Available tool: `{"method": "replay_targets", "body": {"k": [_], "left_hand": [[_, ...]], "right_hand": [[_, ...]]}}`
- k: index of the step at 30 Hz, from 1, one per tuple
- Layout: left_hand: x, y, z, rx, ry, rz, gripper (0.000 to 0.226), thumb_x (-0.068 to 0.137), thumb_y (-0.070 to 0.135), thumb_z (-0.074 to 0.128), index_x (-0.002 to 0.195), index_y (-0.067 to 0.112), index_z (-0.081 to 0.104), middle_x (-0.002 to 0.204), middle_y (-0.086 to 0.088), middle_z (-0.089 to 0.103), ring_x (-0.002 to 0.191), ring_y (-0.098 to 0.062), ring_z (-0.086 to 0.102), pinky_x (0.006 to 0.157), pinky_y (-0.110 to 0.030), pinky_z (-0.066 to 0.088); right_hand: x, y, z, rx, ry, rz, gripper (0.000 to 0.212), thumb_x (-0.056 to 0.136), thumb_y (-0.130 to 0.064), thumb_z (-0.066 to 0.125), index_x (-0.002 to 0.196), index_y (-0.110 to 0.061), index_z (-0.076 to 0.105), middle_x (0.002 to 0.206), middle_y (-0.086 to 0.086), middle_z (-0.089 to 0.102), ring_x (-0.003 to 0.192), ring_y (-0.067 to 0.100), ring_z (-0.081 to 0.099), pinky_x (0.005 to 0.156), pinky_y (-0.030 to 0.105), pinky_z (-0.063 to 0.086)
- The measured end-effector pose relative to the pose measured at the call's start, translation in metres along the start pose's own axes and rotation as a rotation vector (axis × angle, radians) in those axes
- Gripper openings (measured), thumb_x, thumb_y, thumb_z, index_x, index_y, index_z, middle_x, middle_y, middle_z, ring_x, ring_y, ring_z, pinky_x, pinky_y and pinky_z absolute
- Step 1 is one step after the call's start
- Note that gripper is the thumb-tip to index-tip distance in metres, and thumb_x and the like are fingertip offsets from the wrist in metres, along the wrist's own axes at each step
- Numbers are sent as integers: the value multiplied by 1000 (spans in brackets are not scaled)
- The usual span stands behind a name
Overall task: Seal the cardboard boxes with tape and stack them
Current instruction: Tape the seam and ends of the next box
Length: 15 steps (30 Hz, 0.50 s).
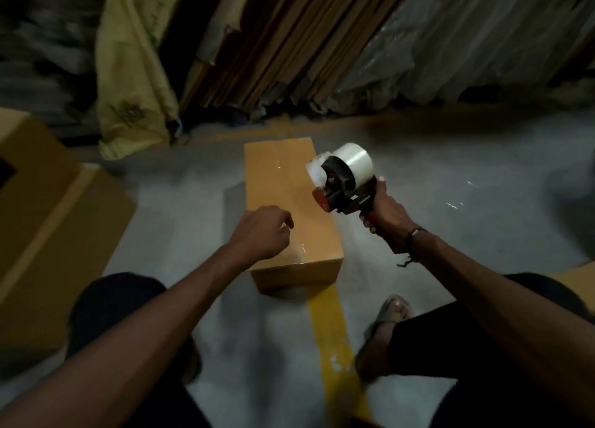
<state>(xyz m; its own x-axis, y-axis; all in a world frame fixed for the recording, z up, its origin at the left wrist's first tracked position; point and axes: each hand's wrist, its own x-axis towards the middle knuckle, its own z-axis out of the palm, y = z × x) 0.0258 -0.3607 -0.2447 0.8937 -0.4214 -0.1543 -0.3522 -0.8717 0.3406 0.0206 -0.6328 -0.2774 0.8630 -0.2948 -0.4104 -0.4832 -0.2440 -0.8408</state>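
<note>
While the long brown cardboard box point(289, 208) sits on the grey floor point(450, 202), the left hand point(262, 231) rests on its top (fingers loosely curled, holding nothing). The right hand point(386, 218) grips the red tape gun with a clear tape roll point(346, 178), up just above the box.

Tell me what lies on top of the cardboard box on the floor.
A shiny strip of clear tape runs along the cardboard box. The left hand covers part of its near top; what is inside is hidden.

Dim grey floor point(450, 170) with yellow stripe point(331, 331), leaning cardboard sheets point(273, 41).
</note>
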Motion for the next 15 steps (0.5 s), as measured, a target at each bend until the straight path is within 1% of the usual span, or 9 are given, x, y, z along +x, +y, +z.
{"method": "replay_targets", "body": {"k": [1,2,4,6,8,10,11,13,15], "left_hand": [[-15,-3,-7,-135,10,-69,29,99,21,52,119,20,73,120,1,68,106,-19,63,91,-36,50],[-26,-4,-12,-269,1,-142,28,100,21,53,118,19,75,115,1,68,101,-18,64,85,-32,51],[-38,-6,-16,-527,-43,-299,26,102,21,55,116,14,75,112,0,71,100,-17,66,82,-31,52],[-44,-8,-15,-841,-73,-474,23,104,21,55,112,8,72,114,-8,73,98,-19,68,80,-33,55],[-51,-7,-13,-1166,-73,-605,25,108,24,49,105,6,66,111,-13,72,92,-21,69,79,-33,56],[-60,-6,-10,-1445,-90,-657,29,110,27,46,102,5,63,105,-14,71,90,-23,69,81,-35,57],[-64,-5,-9,-1543,-123,-658,30,109,28,48,105,3,63,104,-16,71,92,-25,69,84,-36,57],[-70,-2,-8,-1698,-187,-652,33,104,30,58,113,-2,63,104,-19,71,97,-29,69,90,-38,57],[-72,1,-8,-1860,-205,-642,35,99,26,63,115,-5,63,102,-22,70,96,-30,68,97,-39,55]], "right_hand": [[-17,-5,3,41,-71,-18,98,91,-84,12,104,-10,75,73,9,66,64,18,53,57,33,43],[-33,-9,6,65,-130,-32,95,92,-83,14,108,-12,74,74,10,63,64,17,50,55,32,41],[-62,-12,11,90,-197,-57,91,92,-83,16,111,-15,73,75,9,61,62,16,48,53,30,39],[-85,-16,19,122,-240,-79,87,93,-82,17,111,-19,74,74,9,59,60,14,46,51,28,37],[-98,-20,29,158,-274,-92,84,94,-80,17,111,-20,74,72,8,57,58,13,45,50,28,35],[-106,-27,38,164,-302,-111,85,95,-79,16,111,-21,76,71,7,56,57,12,44,49,27,34],[-108,-28,42,165,-317,-113,86,94,-79,16,110,-21,77,71,7,56,57,12,44,49,27,33],[-109,-30,48,163,-353,-116,89,94,-80,14,114,-19,76,72,7,56,57,11,44,48,26,34],[-110,-34,53,166,-380,-118,89,95,-79,12,120,-17,71,71,5,55,57,11,44,48,25,34]]}}
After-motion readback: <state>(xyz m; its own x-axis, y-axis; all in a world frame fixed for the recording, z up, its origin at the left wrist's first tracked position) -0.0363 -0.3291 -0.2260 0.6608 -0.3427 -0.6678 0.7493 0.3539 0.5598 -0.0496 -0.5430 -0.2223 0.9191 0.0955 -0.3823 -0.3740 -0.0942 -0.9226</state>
